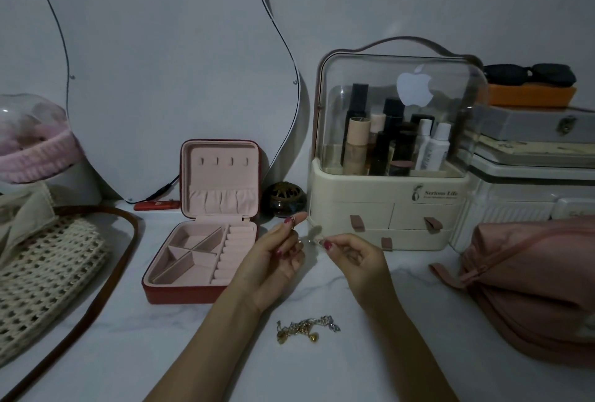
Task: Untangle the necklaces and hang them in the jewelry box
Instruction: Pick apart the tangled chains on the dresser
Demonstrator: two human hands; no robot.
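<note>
1. Now both hands are raised over the white table (322, 369), in front of the cream makeup organizer (386, 205).
2. Left hand (277, 256): thumb and forefinger pinch one end of a thin chain (310, 232).
3. Right hand (354, 256): fingertips pinch the other end; the chain is blurred, probably slack between them.
4. Tangled necklaces (307, 331), gold and silver, lie on the table between the forearms.
5. Jewelry box (206, 231) stands open just left of the left hand, lid upright, hooks bare.
</note>
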